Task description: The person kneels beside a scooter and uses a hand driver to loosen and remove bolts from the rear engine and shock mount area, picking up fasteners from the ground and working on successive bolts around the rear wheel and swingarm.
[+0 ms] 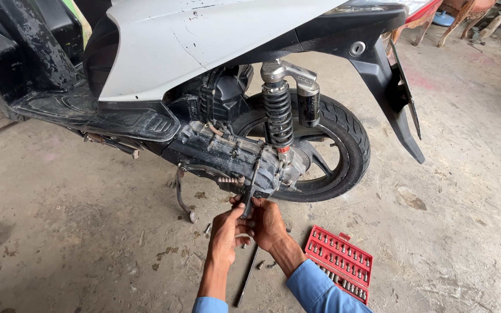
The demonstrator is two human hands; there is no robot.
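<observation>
Tool tip hidden between both hands, left hand (225, 232) and right hand (267, 223) closed round a dark wrench (247, 204) under the scooter's engine case (233, 156); shock absorber (278, 110), rear wheel (343, 145), red socket tray (338, 262), loose rod (247, 284); stained concrete floor (88, 232).
</observation>
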